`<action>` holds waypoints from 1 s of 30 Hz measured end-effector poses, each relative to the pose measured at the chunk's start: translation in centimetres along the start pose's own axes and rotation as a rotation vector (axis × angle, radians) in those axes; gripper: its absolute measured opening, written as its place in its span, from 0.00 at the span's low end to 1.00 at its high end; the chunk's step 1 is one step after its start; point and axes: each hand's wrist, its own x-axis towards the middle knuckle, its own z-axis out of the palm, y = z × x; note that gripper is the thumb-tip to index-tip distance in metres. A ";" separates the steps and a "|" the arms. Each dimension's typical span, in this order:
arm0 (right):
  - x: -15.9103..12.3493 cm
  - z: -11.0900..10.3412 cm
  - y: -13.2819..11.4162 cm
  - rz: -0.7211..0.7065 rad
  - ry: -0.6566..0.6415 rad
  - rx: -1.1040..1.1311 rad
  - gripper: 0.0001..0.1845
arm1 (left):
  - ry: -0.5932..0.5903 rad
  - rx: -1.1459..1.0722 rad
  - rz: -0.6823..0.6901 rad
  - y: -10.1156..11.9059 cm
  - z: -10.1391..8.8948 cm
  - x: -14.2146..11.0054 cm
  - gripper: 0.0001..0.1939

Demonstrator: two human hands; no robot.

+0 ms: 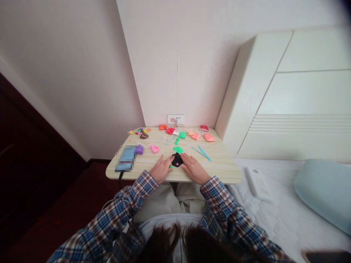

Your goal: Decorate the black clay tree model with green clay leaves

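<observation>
Fingers (160,159) of the left hand (161,168) are held slightly spread, those of the right hand (196,170) stretched out close together, and between the two hands a black piece (177,160) with a pink mark (177,164) is touched at its edges on the tabletop (145,164). Whether it is pinched cannot be told. Just beyond it a green piece (178,149) is laid, two blue tools (203,152) are placed to its right, and a purple packet (139,149) is seen to the left.
</observation>
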 end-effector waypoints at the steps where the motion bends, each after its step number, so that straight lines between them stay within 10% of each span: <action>1: 0.0 0.1 -0.2 -0.012 -0.021 -0.020 0.27 | 0.000 0.014 0.007 0.0 0.3 0.0 0.21; 30: 0.6 0.1 -0.7 -0.007 -0.125 -0.245 0.32 | 0.056 0.036 -0.071 -0.1 0.3 -0.1 0.19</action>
